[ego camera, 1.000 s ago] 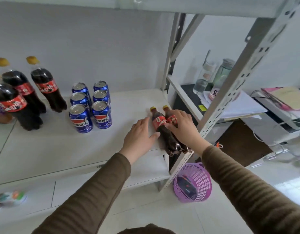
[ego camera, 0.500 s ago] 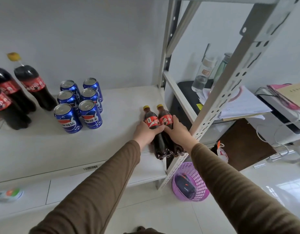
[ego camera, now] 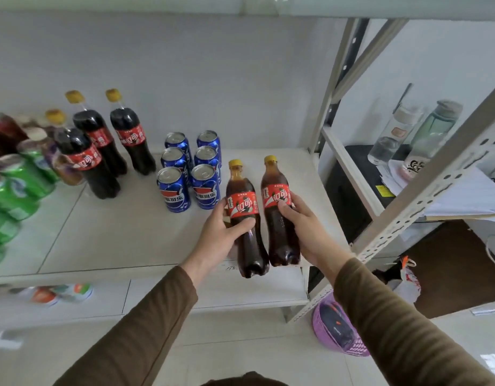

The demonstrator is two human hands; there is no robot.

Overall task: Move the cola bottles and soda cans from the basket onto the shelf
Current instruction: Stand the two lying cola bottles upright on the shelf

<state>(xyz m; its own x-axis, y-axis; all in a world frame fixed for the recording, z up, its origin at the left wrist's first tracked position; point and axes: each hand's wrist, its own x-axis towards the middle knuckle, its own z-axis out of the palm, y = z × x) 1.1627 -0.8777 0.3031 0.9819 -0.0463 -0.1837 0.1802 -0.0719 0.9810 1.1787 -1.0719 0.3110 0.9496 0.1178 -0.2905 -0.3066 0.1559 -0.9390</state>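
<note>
Both small cola bottles have parted and slid inward from the shelf's front right corner. Left hand (ego camera: 217, 239) wraps the left bottle (ego camera: 245, 218); right hand (ego camera: 305, 227) grasps the right bottle (ego camera: 278, 213), each brown with red label and yellow cap. At ten o'clock stand six blue cans (ego camera: 190, 171) and three big bottles (ego camera: 107, 146). Placement looks nearly finished; the purple basket (ego camera: 338, 334) at five o'clock holds something dark.

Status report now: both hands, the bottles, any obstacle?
Left hand grips left bottle. Right hand grips right bottle. Blue cans close on left.
</note>
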